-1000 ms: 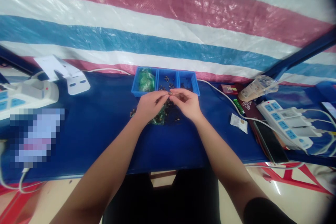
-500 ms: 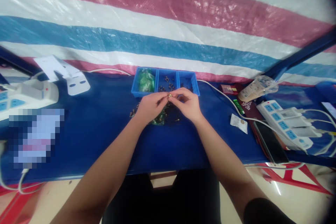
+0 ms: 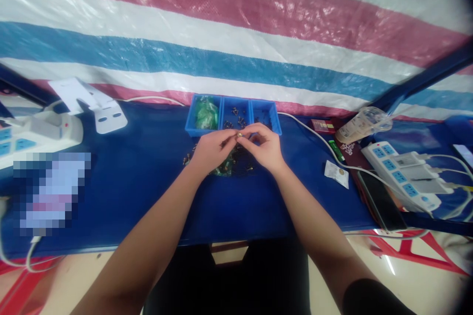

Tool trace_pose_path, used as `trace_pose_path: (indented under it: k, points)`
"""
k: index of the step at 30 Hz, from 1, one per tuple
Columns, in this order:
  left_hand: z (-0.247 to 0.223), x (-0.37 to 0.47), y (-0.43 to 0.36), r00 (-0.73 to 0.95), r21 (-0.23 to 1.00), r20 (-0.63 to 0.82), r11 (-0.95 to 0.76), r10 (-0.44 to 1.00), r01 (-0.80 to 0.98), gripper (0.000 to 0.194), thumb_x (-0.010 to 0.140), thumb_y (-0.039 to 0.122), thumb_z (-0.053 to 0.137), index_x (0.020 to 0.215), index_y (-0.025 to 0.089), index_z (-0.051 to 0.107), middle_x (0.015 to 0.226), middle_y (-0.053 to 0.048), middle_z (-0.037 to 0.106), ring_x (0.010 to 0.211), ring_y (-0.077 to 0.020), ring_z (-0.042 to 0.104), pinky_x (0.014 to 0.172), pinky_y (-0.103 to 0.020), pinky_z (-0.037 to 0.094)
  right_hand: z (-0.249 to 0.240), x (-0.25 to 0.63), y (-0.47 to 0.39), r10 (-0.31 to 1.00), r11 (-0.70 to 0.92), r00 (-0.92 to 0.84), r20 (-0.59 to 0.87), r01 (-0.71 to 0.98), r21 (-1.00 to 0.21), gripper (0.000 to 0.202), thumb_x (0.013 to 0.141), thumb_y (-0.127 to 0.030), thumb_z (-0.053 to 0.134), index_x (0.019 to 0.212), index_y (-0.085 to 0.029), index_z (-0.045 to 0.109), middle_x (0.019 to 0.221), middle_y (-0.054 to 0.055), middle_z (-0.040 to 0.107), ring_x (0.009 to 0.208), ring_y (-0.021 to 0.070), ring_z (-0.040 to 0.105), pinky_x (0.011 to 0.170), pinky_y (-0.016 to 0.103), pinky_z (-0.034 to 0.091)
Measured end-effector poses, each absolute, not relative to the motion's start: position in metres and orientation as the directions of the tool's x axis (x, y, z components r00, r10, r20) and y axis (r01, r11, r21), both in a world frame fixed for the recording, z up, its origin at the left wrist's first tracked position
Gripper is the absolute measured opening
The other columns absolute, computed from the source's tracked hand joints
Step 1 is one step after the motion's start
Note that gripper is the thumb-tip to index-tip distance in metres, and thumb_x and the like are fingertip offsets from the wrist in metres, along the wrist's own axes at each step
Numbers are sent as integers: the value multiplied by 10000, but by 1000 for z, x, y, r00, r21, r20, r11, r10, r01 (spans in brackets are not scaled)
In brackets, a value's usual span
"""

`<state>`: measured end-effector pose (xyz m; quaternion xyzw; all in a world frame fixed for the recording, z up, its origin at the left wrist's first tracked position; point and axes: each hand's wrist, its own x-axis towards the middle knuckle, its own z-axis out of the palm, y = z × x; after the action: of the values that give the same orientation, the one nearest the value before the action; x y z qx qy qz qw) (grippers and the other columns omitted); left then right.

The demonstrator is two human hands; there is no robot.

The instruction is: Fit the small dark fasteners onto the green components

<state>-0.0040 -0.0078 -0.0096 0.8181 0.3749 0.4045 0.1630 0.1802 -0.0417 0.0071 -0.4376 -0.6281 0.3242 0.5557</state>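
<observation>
Metal parts [image 3: 241,121] in middle bin [image 3: 237,102]

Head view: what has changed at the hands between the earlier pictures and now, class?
The small metal piece, barely visible in the earliest picture, now shows a round, brass-coloured end. The left hand and right hand still meet at it, with nothing visibly let go. The blue tray stayed put.

Bare left hand [image 3: 211,150] and bare right hand [image 3: 265,146] pinching a small round brass-coloured metal piece [image 3: 240,134]. Just beyond: open blue plastic three-compartment tray [image 3: 194,132], crumpled translucent green plastic bag [image 3: 207,114] in its left compartment.
</observation>
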Motion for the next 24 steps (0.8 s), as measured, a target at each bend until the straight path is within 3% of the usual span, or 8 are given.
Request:
trace_pose_path:
  k: [7,19,24]
  points:
    - [-5,-5,-11,363,625,469,-593,805,508,242,986,346,546,1063,211,732,824,-4,761,669,-129,674,659,-238,490,6,180,-40,928,350,48,370,235,-907,160,853,-357,747,924,-220,705,903,31,711,791,153,670,653,292,546]
    - [-3,-6,-12,365,648,458,-585,811,487,260,1001,383,532,1022,209,723,785,-1,744,687,-139,675,654,-245,481,1,181,-39,928,348,40,371,261,-900,184,859,-334,733,1004,-226,766,954,46,772,812,168,711,708,322,582]
    - [-4,-5,-11,344,637,486,-595,804,490,244,980,376,580,1071,217,741,827,-2,753,666,-120,657,667,-239,492,1,180,-38,956,274,62,288,166,-947,225,817,-373,775,982,-220,778,949,52,789,809,178,726,737,346,597]
